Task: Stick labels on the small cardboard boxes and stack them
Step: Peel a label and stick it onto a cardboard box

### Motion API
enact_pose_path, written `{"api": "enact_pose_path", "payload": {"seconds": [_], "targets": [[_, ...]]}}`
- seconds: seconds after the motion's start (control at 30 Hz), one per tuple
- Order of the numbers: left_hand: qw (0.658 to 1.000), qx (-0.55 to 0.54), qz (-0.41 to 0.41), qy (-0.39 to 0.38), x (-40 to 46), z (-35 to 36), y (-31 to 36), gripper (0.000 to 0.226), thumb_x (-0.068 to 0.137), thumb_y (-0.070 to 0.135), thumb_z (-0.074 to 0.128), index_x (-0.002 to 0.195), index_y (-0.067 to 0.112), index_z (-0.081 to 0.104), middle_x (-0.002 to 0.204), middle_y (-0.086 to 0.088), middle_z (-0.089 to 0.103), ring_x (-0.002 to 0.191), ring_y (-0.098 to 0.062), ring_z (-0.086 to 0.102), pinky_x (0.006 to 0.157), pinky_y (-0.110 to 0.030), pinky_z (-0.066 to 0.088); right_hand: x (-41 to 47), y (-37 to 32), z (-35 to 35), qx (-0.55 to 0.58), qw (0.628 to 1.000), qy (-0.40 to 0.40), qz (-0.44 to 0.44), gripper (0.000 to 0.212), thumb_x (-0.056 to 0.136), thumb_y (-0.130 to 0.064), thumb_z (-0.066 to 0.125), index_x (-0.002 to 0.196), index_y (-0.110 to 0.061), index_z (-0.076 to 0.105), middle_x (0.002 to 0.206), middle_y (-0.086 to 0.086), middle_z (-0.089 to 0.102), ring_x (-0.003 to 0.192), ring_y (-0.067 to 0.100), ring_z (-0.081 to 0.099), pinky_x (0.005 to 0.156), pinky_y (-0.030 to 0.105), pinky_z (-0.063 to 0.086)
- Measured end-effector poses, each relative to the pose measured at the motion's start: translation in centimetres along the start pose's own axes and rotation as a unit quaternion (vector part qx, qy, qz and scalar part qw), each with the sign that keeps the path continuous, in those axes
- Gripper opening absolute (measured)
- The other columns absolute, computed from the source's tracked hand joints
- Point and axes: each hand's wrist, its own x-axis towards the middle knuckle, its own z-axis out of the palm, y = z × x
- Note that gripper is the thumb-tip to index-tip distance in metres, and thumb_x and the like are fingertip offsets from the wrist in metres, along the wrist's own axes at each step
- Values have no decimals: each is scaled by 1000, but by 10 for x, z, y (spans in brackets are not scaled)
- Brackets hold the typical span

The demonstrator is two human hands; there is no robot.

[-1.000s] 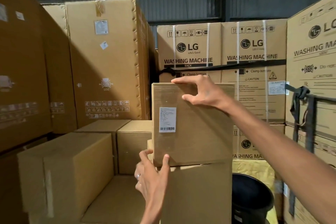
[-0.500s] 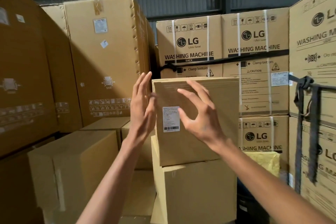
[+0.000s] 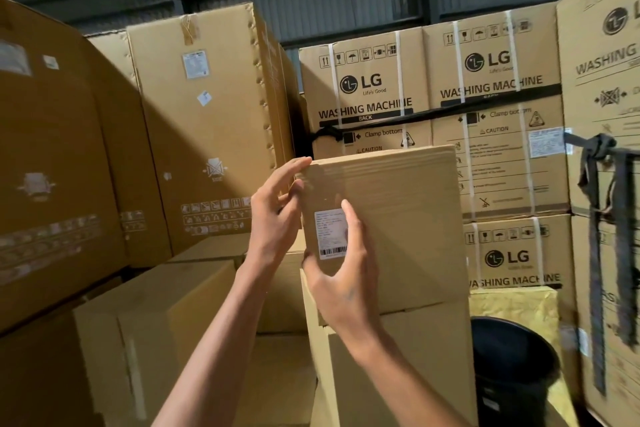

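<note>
A small cardboard box (image 3: 401,204) sits on top of another small box (image 3: 408,371), in the middle of the view. A white barcode label (image 3: 328,231) is stuck on the left part of the top box's front face. My right hand (image 3: 341,282) lies against that face with its thumb along the label's right edge and its fingers below the label. My left hand (image 3: 277,215) reaches up with straight fingers to the box's upper left corner and left side. Neither hand holds anything.
More small boxes (image 3: 152,336) stand low on the left and behind the stack. Tall cartons (image 3: 207,135) and strapped LG washing machine cartons (image 3: 377,97) wall in the area. A black bin (image 3: 512,360) and a yellow wrapped pack (image 3: 516,302) sit right of the stack.
My right hand has dropped from the box's top edge onto the label. My left hand has risen from the bottom corner to the upper left corner.
</note>
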Motion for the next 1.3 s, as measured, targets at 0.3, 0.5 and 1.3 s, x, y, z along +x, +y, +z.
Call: {"api": "enact_pose_path", "payload": {"seconds": [0.3, 0.5, 1.3], "targets": [[1000, 9, 13, 6, -2, 2, 0, 36, 104, 4, 50, 135, 16, 66, 139, 0, 64, 132, -6, 54, 97, -25, 55, 36, -2, -10, 120, 985, 42, 114, 68, 86, -12, 77, 147, -19, 47, 121, -1, 62, 109, 7, 60, 87, 11, 50], [999, 27, 21, 18, -4, 5, 3, 36, 104, 3, 50, 133, 16, 66, 137, -1, 64, 128, -4, 56, 92, -22, 56, 44, -2, -11, 146, 975, 76, 148, 55, 84, -22, 83, 131, -23, 56, 108, -3, 66, 100, 9, 64, 80, 17, 54], [1000, 11, 9, 9, -1, 4, 4, 42, 100, -7, 47, 132, 12, 67, 137, -3, 64, 131, -7, 56, 92, -16, 53, 53, -6, -26, 80, 986, -63, 129, 20, 78, -1, 82, 86, -18, 75, 77, -9, 69, 75, 1, 64, 73, 24, 58]]}}
